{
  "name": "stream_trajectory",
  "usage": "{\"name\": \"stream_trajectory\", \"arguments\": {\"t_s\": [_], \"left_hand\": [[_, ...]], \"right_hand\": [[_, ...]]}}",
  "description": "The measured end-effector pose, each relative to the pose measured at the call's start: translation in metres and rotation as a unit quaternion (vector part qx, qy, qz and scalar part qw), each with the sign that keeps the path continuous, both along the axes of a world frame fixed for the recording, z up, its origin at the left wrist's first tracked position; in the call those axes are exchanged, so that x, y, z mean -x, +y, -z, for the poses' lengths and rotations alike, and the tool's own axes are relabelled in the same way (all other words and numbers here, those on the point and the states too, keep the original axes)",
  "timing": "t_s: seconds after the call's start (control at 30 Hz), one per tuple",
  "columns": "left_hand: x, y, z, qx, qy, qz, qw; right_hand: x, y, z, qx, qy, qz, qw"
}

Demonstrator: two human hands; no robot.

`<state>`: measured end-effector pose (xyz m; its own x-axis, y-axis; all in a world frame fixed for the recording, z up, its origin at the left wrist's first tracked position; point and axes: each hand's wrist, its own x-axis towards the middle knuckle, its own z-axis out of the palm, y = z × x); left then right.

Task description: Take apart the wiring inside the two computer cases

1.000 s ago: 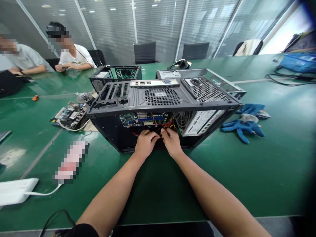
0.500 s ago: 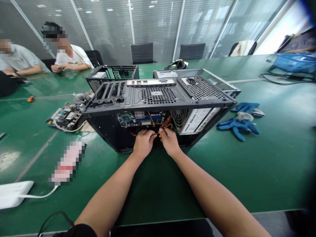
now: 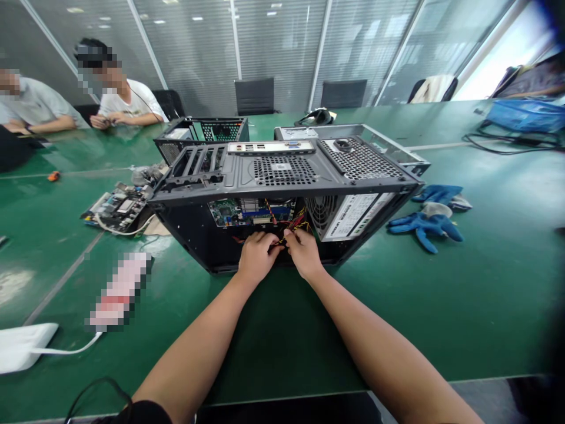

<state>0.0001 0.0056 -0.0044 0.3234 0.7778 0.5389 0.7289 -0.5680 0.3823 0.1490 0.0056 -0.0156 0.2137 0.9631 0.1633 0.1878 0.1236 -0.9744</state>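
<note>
A black computer case (image 3: 194,191) lies in front of me with its open side towards me. Inside it, my left hand (image 3: 256,256) and my right hand (image 3: 304,252) are close together, fingers pinched on thin yellow, black and red power cables (image 3: 298,224). The fingertips partly cover the cables, so their ends are hidden. Behind my hands sits a green motherboard (image 3: 229,213) with a blue slot. To the right is the power supply (image 3: 353,218), with a fan grille and a white label.
Two more open cases, one black (image 3: 200,126) and one silver (image 3: 366,132), stand behind. Left are a loose motherboard (image 3: 121,206), a blurred phone (image 3: 121,291) and a white charger (image 3: 26,347). Blue gloves (image 3: 426,227) lie right. Two people (image 3: 130,103) sit at the far left.
The view has shifted slightly, so the scene sits a little further left. My hands stay at the cables inside the case, with only small finger movements.
</note>
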Motion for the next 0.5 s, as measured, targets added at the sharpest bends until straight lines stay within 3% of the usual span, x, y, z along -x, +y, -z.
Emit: {"name": "stream_trajectory", "arguments": {"t_s": [0.5], "left_hand": [[-0.0003,-0.0004,0.0011,-0.003,0.025,-0.022,0.999]], "right_hand": [[-0.0015,0.0013,0.0042,0.001,-0.004,-0.010,1.000]]}}
